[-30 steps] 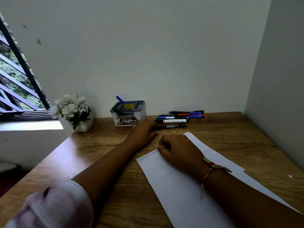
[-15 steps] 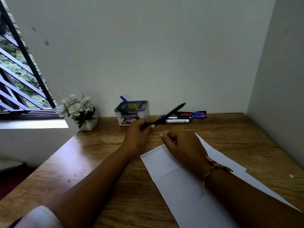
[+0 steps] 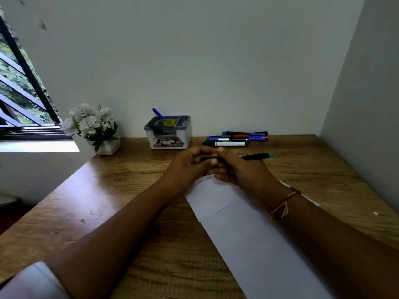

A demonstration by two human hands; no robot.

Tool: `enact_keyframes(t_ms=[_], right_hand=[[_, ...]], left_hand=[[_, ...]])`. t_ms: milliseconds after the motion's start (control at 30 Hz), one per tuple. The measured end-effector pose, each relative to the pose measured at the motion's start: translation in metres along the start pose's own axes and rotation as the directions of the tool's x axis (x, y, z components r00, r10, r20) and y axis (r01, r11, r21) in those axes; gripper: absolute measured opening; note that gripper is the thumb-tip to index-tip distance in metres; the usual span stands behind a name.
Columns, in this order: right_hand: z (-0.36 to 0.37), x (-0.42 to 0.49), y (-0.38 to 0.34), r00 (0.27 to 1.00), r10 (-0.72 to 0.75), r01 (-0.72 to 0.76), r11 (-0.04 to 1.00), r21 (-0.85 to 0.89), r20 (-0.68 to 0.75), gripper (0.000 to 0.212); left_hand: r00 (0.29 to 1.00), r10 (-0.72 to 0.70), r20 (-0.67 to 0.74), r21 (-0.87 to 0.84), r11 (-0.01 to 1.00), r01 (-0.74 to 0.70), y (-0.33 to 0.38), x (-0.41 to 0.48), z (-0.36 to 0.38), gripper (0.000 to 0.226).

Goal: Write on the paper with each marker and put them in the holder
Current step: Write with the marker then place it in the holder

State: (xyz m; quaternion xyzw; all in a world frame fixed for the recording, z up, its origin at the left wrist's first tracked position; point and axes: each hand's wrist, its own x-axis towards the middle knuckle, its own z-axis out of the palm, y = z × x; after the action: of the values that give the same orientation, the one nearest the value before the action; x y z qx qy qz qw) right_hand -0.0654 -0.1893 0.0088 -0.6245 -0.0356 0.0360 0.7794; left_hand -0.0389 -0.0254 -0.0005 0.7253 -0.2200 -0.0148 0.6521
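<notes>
A black marker with a teal end (image 3: 257,156) lies level between both hands above the top of the white paper (image 3: 244,229). My left hand (image 3: 192,165) grips its left end, and my right hand (image 3: 237,169) curls round its middle. The teal end sticks out to the right. Faint writing shows on the paper's top edge. The grey holder (image 3: 168,132) stands at the back by the wall with a blue marker (image 3: 157,113) and a dark one in it. Several markers (image 3: 235,139) lie in a pile to its right.
A white pot of white flowers (image 3: 92,128) sits at the table's back left, next to a barred window (image 3: 19,87). Walls close the wooden table (image 3: 121,203) at the back and on the right.
My left hand picked the marker off the table and brought it back over the paper. My right hand rose from the paper and took hold of it too.
</notes>
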Motion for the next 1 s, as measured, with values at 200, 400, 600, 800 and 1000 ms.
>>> enact_keyframes(t_ms=[200, 400, 600, 800, 1000], right_hand=[[0.005, -0.001, -0.001, 0.987, 0.067, -0.086, 0.988, 0.127, 0.147, 0.029], [-0.002, 0.001, -0.006, 1.0, 0.021, -0.022, 0.998, 0.055, 0.023, 0.036], [-0.015, 0.01, 0.0, 0.985, -0.085, 0.048, 0.971, -0.233, -0.151, 0.022], [-0.014, 0.01, 0.014, 0.985, -0.093, 0.029, 0.919, -0.392, -0.147, 0.01], [-0.017, 0.013, 0.02, 0.989, -0.075, -0.003, 0.845, -0.535, -0.125, 0.009]], left_hand=[[0.996, -0.088, 0.033, -0.215, 0.972, 0.093, 0.001, -0.001, -0.009, 0.031], [0.993, -0.116, 0.002, -0.507, 0.856, 0.101, 0.002, 0.003, -0.006, 0.026], [0.95, -0.25, -0.188, -0.609, 0.789, 0.087, 0.003, 0.01, -0.013, 0.018], [0.996, 0.037, -0.077, 0.472, 0.881, 0.003, -0.004, 0.005, -0.019, 0.021], [0.974, -0.137, 0.181, 0.756, 0.653, -0.049, -0.015, 0.009, -0.026, 0.025]])
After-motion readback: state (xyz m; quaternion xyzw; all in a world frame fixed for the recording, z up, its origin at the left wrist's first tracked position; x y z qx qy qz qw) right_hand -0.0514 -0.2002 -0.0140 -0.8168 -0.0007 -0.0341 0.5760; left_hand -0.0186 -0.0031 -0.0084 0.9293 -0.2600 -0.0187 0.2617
